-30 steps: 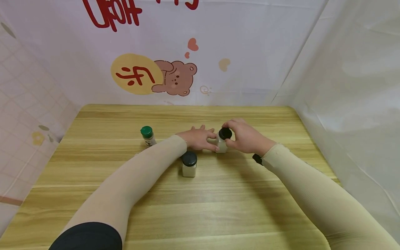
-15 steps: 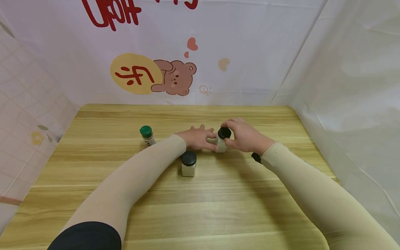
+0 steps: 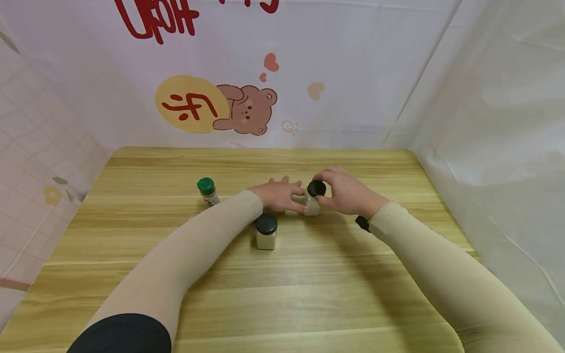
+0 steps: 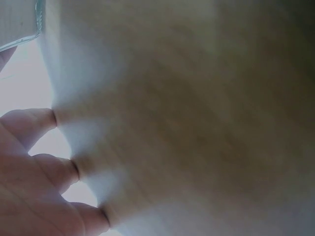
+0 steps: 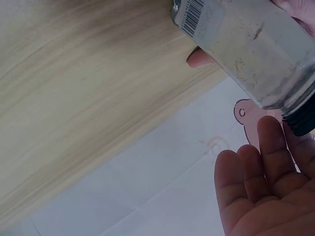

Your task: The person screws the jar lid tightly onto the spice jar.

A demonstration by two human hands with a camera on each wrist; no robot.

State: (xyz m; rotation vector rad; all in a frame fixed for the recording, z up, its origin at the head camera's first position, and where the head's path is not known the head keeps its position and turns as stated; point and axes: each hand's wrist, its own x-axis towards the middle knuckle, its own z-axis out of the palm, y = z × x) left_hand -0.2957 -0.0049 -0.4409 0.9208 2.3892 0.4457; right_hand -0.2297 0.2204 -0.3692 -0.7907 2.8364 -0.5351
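Observation:
A clear square spice jar (image 3: pixel 313 206) with a black screw lid (image 3: pixel 316 189) and pale contents stands upright at the table's back right. My right hand (image 3: pixel 346 192) grips the lid from the right between thumb and forefinger. Its other fingers (image 5: pixel 253 172) hang beside the lid in the right wrist view. From the left, my left hand (image 3: pixel 279 195) holds the jar's lower body between thumb and forefinger. Its remaining fingers (image 4: pixel 54 169) are spread with their tips on the table. A barcode label (image 5: pixel 193 18) shows near the jar's base.
A similar jar with a black lid (image 3: pixel 267 231) stands nearer, close to my left forearm. Something black shows partly behind it. A green-capped shaker (image 3: pixel 208 191) stands at the back left, partly hidden by the forearm. A printed cloth (image 3: pixel 353 73) rises behind the wooden table (image 3: pixel 300 294).
Both hands stay at the jar, with hardly any movement. The whole head view has shifted very slightly.

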